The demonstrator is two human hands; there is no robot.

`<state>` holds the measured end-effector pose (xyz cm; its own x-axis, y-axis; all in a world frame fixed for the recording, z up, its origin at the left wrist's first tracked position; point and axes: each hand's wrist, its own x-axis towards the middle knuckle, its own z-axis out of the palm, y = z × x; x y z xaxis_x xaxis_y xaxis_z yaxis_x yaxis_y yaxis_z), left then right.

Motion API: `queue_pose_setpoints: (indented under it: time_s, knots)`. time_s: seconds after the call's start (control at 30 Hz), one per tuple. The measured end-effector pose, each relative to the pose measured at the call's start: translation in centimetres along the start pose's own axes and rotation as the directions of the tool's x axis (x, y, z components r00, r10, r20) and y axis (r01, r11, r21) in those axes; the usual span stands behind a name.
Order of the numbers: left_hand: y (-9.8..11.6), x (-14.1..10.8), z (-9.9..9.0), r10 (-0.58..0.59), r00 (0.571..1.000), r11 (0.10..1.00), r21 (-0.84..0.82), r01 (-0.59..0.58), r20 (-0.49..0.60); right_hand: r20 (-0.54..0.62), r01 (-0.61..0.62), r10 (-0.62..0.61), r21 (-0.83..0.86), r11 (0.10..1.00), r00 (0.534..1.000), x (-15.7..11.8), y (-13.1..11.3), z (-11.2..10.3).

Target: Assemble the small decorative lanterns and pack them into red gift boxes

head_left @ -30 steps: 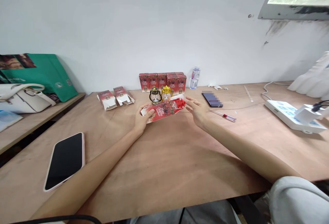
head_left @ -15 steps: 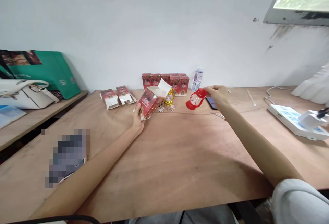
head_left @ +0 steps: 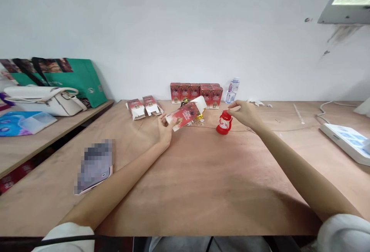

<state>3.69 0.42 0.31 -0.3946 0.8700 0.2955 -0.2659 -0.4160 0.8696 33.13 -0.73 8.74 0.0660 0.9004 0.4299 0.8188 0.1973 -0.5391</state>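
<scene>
My left hand (head_left: 165,129) is closed round the lower end of a red printed cardboard box (head_left: 185,115). The box is tilted, and its white flap (head_left: 200,103) stands open at the upper right. At the top of a small red lantern (head_left: 224,123) with a clear middle, the fingertips of my right hand (head_left: 244,114) are closed. The lantern is upright and appears to rest on the table. Partly hidden behind the tilted box is a gold lantern (head_left: 200,115), with several small loose pieces (head_left: 199,122) in front of it.
Several red boxes (head_left: 185,92) stand by the wall, near a clear bottle (head_left: 232,90). Two opened boxes (head_left: 135,108) lie at the left. A phone (head_left: 95,167) lies beside my left forearm. On the right is a white power strip (head_left: 345,140); a white handbag (head_left: 46,99) sits far left.
The red lantern has gone from tilted in the air to upright and lower, my right hand still at its top. The box in my left hand has tipped flatter. The view has turned left.
</scene>
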Motion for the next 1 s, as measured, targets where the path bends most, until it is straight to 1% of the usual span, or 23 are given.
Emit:
queue_pose_setpoints:
  time_s: [0.03, 0.07, 0.1, 0.13, 0.17, 0.2, 0.23, 0.27, 0.3, 0.33, 0.37, 0.4, 0.43, 0.5, 0.57, 0.63, 0.73, 0.8, 0.83, 0.9, 0.97, 1.0]
  knots:
    - [0.6, 0.0, 0.1, 0.091, 0.995, 0.991, 0.098, -0.094, 0.034, -0.035, 0.058, -0.06, -0.039, 0.998, 0.998, -0.3, -0.4, 0.1]
    - [1.5, -0.1, 0.1, 0.188, 0.977, 0.96, 0.19, -0.204, 0.096, -0.093, 0.12, -0.126, -0.073, 0.99, 0.988, -0.7, -0.8, 0.2]
    - [2.7, -0.2, 0.3, 0.29, 0.941, 0.906, 0.268, -0.329, 0.175, -0.165, 0.183, -0.198, -0.106, 0.977, 0.966, -1.2, -1.4, 0.3]
    - [4.1, -0.4, 0.5, 0.388, 0.883, 0.824, 0.331, -0.46, 0.262, -0.227, 0.255, -0.28, -0.132, 0.958, 0.933, -1.7, -2.2, 0.4]
    - [5.6, -0.7, 0.7, 0.457, 0.816, 0.725, 0.383, -0.572, 0.353, -0.264, 0.342, -0.37, -0.147, 0.928, 0.891, -2.3, -3.0, 0.5]
    - [7.3, -1.0, 1.1, 0.495, 0.739, 0.617, 0.414, -0.669, 0.457, -0.267, 0.439, -0.463, -0.148, 0.886, 0.845, -2.8, -3.9, 0.6]
    - [9.0, -1.4, 1.6, 0.499, 0.657, 0.509, 0.422, -0.75, 0.566, -0.241, 0.531, -0.548, -0.137, 0.836, 0.801, -3.3, -4.9, 0.6]
    - [10.7, -1.8, 2.2, 0.473, 0.551, 0.4, 0.389, -0.83, 0.688, -0.206, 0.601, -0.61, -0.112, 0.792, 0.765, -3.7, -5.9, 0.6]
    - [12.3, -2.2, 2.8, 0.434, 0.445, 0.297, 0.342, -0.892, 0.783, -0.168, 0.648, -0.651, -0.078, 0.758, 0.74, -3.9, -6.9, 0.6]
    - [13.7, -2.6, 3.5, 0.378, 0.359, 0.205, 0.301, -0.931, 0.854, -0.135, 0.676, -0.673, -0.035, 0.736, 0.727, -4.0, -7.9, 0.4]
    - [15.1, -2.9, 4.1, 0.325, 0.314, 0.136, 0.285, -0.949, 0.892, -0.096, 0.688, -0.683, 0.017, 0.726, 0.724, -4.0, -8.9, 0.1]
    - [16.2, -3.2, 4.6, 0.285, 0.299, 0.088, 0.285, -0.954, 0.911, -0.053, 0.686, -0.684, 0.072, 0.724, 0.727, -3.9, -9.7, -0.3]
    - [17.3, -3.5, 5.0, 0.262, 0.302, 0.06, 0.297, -0.953, 0.917, -0.002, 0.674, -0.679, 0.127, 0.728, 0.734, -3.7, -10.5, -0.7]
    - [18.8, -3.7, 5.4, 0.264, 0.334, 0.048, 0.334, -0.941, 0.905, 0.108, 0.634, -0.662, 0.208, 0.745, 0.742, -3.3, -11.9, -1.8]
    - [19.6, -3.6, 5.3, 0.296, 0.368, 0.072, 0.363, -0.929, 0.882, 0.195, 0.601, -0.644, 0.238, 0.763, 0.74, -2.9, -12.8, -2.9]
    - [19.8, -3.4, 4.9, 0.312, 0.398, 0.105, 0.385, -0.917, 0.863, 0.236, 0.576, -0.623, 0.241, 0.781, 0.746, -2.8, -13.4, -3.5]
    - [19.4, -3.1, 4.6, 0.317, 0.436, 0.151, 0.409, -0.9, 0.842, 0.242, 0.546, -0.608, 0.278, 0.79, 0.757, -2.8, -13.4, -3.6]
    - [19.1, -3.1, 4.6, 0.301, 0.449, 0.186, 0.411, -0.893, 0.841, 0.256, 0.532, -0.621, 0.343, 0.775, 0.74, -2.8, -13.2, -3.3]
    - [19.0, -3.1, 4.6, 0.276, 0.451, 0.198, 0.409, -0.891, 0.849, 0.272, 0.523, -0.631, 0.376, 0.765, 0.726, -2.7, -13.0, -3.2]
    - [18.9, -3.2, 4.7, 0.205, 0.439, 0.207, 0.399, -0.893, 0.875, 0.312, 0.505, -0.643, 0.422, 0.753, 0.699, -2.6, -12.7, -2.9]
    - [18.8, -3.2, 4.6, 0.14, 0.419, 0.21, 0.387, -0.898, 0.897, 0.348, 0.489, -0.638, 0.429, 0.76, 0.686, -2.5, -12.4, -2.8]
    - [18.7, -3.1, 4.6, 0.117, 0.41, 0.213, 0.381, -0.9, 0.904, 0.36, 0.482, -0.631, 0.423, 0.767, 0.687, -2.5, -12.4, -2.9]
